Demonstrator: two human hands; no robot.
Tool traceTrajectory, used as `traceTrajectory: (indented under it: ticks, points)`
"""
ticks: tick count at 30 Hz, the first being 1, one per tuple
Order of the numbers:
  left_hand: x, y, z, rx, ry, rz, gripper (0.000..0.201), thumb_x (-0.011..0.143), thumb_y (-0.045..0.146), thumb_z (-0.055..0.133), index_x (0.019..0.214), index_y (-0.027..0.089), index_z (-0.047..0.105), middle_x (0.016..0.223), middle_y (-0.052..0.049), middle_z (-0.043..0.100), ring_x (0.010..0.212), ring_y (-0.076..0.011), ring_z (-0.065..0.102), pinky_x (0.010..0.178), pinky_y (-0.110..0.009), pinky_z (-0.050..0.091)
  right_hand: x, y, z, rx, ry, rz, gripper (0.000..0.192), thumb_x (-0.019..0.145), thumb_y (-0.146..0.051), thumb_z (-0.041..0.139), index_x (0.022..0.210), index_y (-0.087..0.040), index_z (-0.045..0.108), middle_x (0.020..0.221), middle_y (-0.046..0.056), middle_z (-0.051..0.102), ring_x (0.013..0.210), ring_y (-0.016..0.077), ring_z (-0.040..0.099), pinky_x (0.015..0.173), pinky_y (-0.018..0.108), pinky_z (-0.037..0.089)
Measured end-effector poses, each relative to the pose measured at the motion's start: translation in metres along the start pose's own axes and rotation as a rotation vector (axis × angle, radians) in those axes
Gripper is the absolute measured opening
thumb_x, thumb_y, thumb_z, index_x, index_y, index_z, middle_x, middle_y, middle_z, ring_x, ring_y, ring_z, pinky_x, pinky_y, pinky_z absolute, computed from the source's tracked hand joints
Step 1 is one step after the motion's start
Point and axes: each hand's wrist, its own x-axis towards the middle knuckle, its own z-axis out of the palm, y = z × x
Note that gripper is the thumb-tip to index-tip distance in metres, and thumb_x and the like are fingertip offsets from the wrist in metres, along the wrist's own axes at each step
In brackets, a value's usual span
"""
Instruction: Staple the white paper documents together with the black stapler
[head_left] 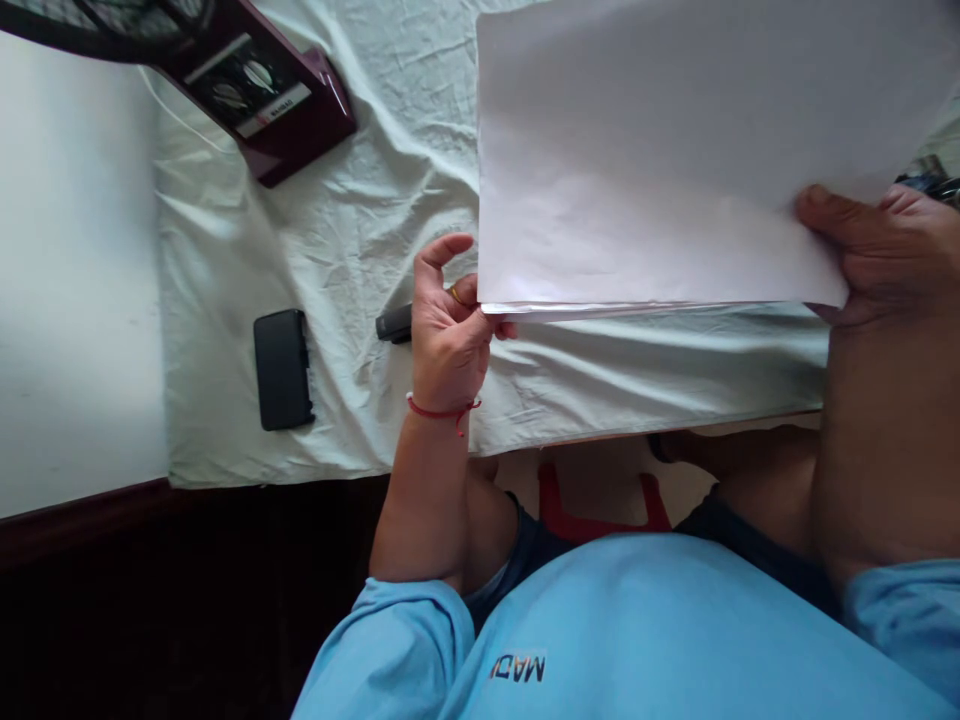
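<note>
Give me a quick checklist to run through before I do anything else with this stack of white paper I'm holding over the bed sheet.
1. Right hand grips the right edge of the paper stack, thumb on top: ok.
2. Left hand pinches the stack's lower left corner: ok, though only fingertips touch it.
3. Sheets aligned along the near edge: ok, layers look flush.
4. Stack lifted off the bed sheet: ok, it is tilted up.
5. Small dark object behind the left hand identified: cannot tell, mostly hidden.
6. Black case lies apart from the paper: ok.
</note>
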Motion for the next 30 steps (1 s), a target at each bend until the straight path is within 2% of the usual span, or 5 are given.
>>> traceTrajectory:
  ticks: [8,16,19,24,30]
  points:
    - [0.004,-0.004,0.000,-0.059,-0.019,-0.070,0.054,0.064,0.032,0.104,0.096,0.028,0.061,0.066,0.009,0.060,0.056,-0.0113,0.059,0.057,-0.026,0.051,-0.004,-0.001,0.000,0.081,-0.011,-0.080,0.044,0.054,-0.035,0.109,0.090,-0.026,0.086,0.119,0.004,0.080,0.118,0.0329,0.078,0.107,0.052,0.066]
    - [0.005,0.001,0.008,-0.120,0.020,-0.113,0.041,0.089,0.064,0.083,0.088,0.024,0.073,0.107,-0.009,0.079,0.138,-0.0329,0.068,0.110,-0.042,0.061,-0.010,0.000,0.001,0.082,-0.046,-0.175,0.047,0.054,-0.044,0.110,0.091,-0.026,0.086,0.116,0.005,0.080,0.118,0.0331,0.077,0.111,0.052,0.066]
    - [0.003,0.001,0.009,-0.046,0.036,-0.121,0.054,0.093,0.078,0.071,0.087,0.025,0.074,0.101,-0.009,0.077,0.134,-0.0329,0.070,0.110,-0.043,0.060,-0.006,0.001,0.001,0.004,0.014,-0.140,0.050,0.045,-0.047,0.111,0.083,-0.029,0.084,0.110,0.001,0.081,0.118,0.0318,0.077,0.110,0.050,0.063]
    - [0.006,-0.011,0.002,0.034,0.113,0.080,0.040,0.079,0.052,0.099,0.083,0.025,0.069,0.083,0.002,0.068,0.094,-0.0186,0.074,0.094,-0.029,0.059,-0.002,0.005,-0.003,0.008,-0.048,-0.175,0.061,0.038,-0.053,0.111,0.086,-0.027,0.084,0.109,0.001,0.081,0.116,0.0330,0.078,0.102,0.053,0.062]
    - [0.007,-0.011,-0.004,0.053,0.137,0.126,0.056,0.075,0.049,0.102,0.117,0.031,0.068,0.094,0.002,0.073,0.108,-0.0188,0.075,0.104,-0.029,0.056,-0.010,-0.001,-0.004,0.108,-0.224,-0.247,0.065,0.042,-0.043,0.113,0.093,-0.018,0.083,0.114,0.008,0.080,0.130,0.0342,0.072,0.108,0.054,0.062]
